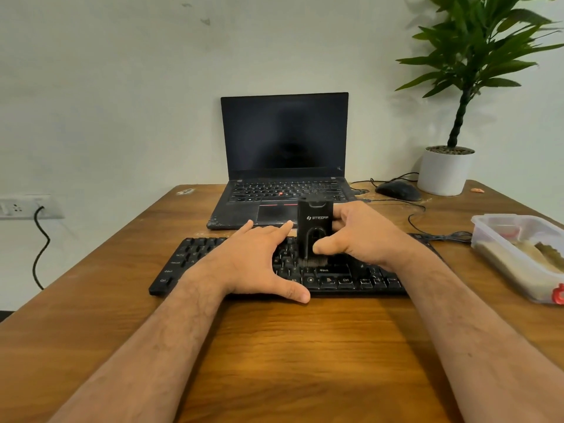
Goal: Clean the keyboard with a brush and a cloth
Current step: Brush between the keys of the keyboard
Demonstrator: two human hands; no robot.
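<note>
Keyboard (351, 280) parallels table (274, 346) edge; right hand (360, 236) grips brush (314, 230).

- Both bare forearms reached forward from the bottom corners, converging toward the middle.
- Left hand (259, 257) lay palm down, fingers straight and spread, thumb stretched out toward the body.
- Right hand (360, 236) was curled around a brush (314, 230), thumb on the near face, fingers wrapped behind, holding it upright.
</note>
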